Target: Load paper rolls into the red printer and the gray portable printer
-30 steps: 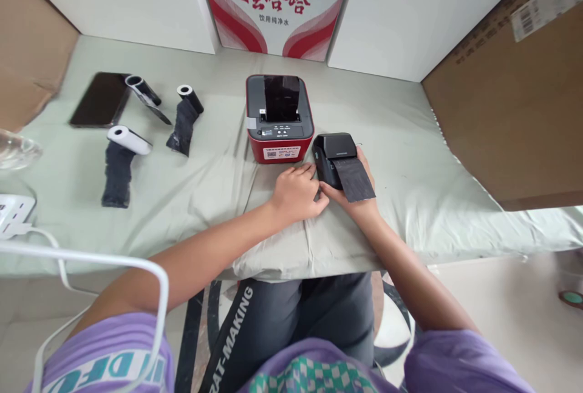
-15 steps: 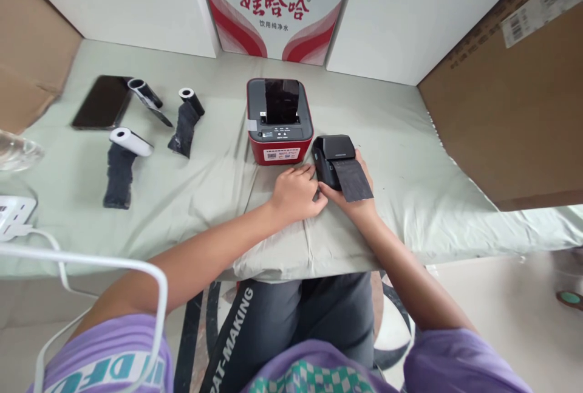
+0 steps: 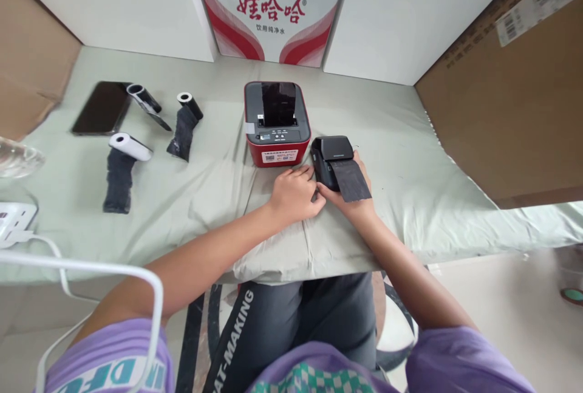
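A small black printer (image 3: 331,153) lies on the pale green cloth (image 3: 410,156), with a dark strip of paper (image 3: 350,179) hanging out of its slot. My right hand (image 3: 351,203) cups the printer from below and behind, mostly hidden under the paper. My left hand (image 3: 294,195) rests on the cloth with its fingertips touching the printer's left side. Just behind them stands a red and grey printer (image 3: 276,123) with a dark strip showing in its open top.
Three paper rolls with dark unrolled strips (image 3: 119,168) (image 3: 184,123) (image 3: 146,101) and a black phone (image 3: 101,107) lie at the left. A white cable (image 3: 91,265) crosses the near left. White cartons (image 3: 268,7) stand behind, a brown cardboard box (image 3: 510,101) at the right.
Both hands stay on the black printer with hardly any movement. The view has tilted slightly, so everything sits a little lower in the picture.
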Demonstrator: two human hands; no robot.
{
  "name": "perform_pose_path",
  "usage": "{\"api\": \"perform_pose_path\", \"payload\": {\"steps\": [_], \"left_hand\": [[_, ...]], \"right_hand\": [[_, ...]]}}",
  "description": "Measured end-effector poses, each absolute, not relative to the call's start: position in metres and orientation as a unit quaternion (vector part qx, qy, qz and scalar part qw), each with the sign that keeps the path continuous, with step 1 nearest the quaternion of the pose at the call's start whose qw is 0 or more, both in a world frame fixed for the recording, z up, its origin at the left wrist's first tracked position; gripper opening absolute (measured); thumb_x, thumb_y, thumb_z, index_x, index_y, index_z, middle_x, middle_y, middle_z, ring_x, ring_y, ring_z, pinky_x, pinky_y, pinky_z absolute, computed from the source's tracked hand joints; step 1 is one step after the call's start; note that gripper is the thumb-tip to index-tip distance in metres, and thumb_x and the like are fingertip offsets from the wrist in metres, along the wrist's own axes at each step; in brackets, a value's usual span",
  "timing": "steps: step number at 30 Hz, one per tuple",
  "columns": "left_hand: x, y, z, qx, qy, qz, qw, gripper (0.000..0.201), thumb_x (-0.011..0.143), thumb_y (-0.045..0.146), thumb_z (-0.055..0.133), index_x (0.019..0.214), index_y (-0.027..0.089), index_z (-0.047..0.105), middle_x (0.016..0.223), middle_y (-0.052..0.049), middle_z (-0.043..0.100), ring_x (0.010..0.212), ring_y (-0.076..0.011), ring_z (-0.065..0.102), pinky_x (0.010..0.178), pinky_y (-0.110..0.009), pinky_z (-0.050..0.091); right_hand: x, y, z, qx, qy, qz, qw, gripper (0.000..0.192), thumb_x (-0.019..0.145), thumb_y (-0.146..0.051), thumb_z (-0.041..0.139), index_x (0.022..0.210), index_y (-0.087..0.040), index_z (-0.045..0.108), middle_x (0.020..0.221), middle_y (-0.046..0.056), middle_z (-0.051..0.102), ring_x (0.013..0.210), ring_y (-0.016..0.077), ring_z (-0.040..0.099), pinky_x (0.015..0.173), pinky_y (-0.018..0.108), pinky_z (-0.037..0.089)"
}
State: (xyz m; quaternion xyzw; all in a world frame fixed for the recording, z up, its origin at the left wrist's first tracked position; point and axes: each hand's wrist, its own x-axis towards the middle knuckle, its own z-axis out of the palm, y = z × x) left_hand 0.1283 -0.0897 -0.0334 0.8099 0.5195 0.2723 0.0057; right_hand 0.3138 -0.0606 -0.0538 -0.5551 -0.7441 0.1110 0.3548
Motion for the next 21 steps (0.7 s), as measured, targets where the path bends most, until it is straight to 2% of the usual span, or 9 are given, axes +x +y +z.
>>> {"api": "perform_pose_path", "payload": {"steps": [13, 21], "left_hand": [[0.1276, -0.0896, -0.0324, 0.811, 0.519, 0.269, 0.018, 0.024, 0.082, 0.028, 0.064, 0.086, 0.014, 0.083, 0.123, -0.016, 0.078, 0.118, -0.0325, 0.074, 0.092, -0.045, 0.062], [0.1278, -0.0892, -0.0335, 0.811, 0.519, 0.269, 0.016, 0.025, 0.082, 0.028, 0.063, 0.086, 0.014, 0.083, 0.123, -0.016, 0.078, 0.118, -0.0323, 0.074, 0.093, -0.045, 0.062]], "right_hand": [[0.3135, -0.0612, -0.0522, -0.553, -0.746, 0.117, 0.353, 0.107, 0.074, -0.063, 0.079, 0.158, -0.022, 0.027, 0.152, 0.021, 0.05, 0.145, 0.041, 0.049, 0.121, 0.066, 0.041], [0.3158, -0.0608, -0.056, -0.556, -0.744, 0.114, 0.353, 0.113, 0.073, -0.064, 0.08, 0.16, -0.021, 0.023, 0.154, 0.022, 0.048, 0.145, 0.042, 0.049, 0.119, 0.068, 0.041]]}}
